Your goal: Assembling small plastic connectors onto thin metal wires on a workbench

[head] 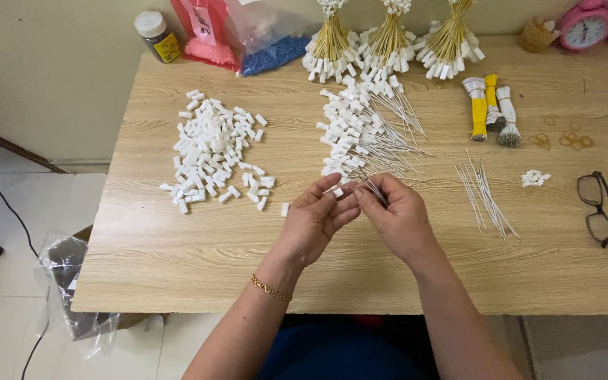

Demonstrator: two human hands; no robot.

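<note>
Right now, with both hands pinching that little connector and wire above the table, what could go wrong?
1. The left hand and right hand work just beside the finished pile; a stray move could tangle its wires.
2. The loose wires lie close to the right forearm and might get swept.
3. The glasses near the table edge could be knocked off.

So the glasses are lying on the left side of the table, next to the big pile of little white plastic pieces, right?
Not quite. The head view shows the glasses lying on the right side of the table, far from the big pile of little white plastic pieces, which lies on the left.
</note>
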